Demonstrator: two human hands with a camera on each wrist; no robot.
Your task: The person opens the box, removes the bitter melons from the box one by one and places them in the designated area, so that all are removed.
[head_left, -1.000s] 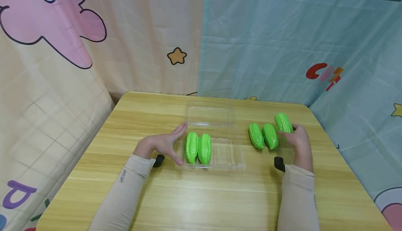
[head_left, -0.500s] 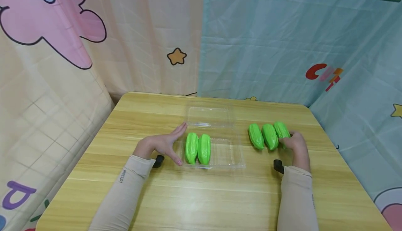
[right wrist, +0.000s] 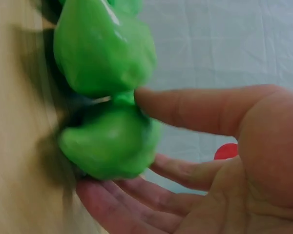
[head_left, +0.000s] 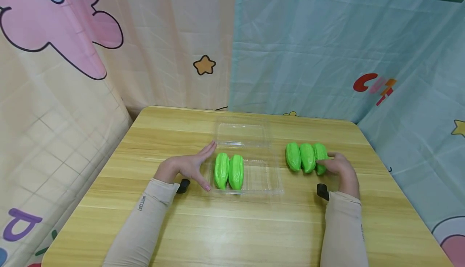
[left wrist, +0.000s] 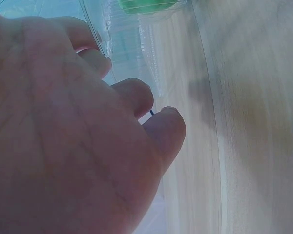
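Three loose gourds: in a row to the left of the right fingers; the rightmost gourd (head_left: 320, 151) sits between thumb and fingers, the middle gourd (head_left: 307, 158) just beyond the thumb tip, the left loose gourd (head_left: 293, 157) farther that way.
Right hand (head_left: 340, 165): grasping the rightmost gourd, thumb at the side facing the middle gourd, other fingers at the opposite side; how firmly, I cannot tell.
Left hand (head_left: 189, 166): released, thumb and fingers spread beside the clear container (head_left: 263, 179); whether the tips touch it is unclear.
Container's pair: the near boxed gourd (head_left: 221, 171) lies just right of the left fingertips, the far boxed gourd (head_left: 236, 172) next to it; the lid (head_left: 242, 133) lies open beyond those fingers.
Row risk: a sideways push from the right fingers could roll the rounded gourds apart, or the thumb could catch the middle gourd.
Container risk: it looks light, so a knock from the left thumb might slide it.
Hidden: the right fingertips behind the rightmost gourd, in the head view.
Cut off: the farthest green shape from the right thumb, at the right wrist view's top; only a green slice beyond the left fingers in theirs.
Hard to make out: the container's transparent edges; the blurred gourd ends by the right fingers.
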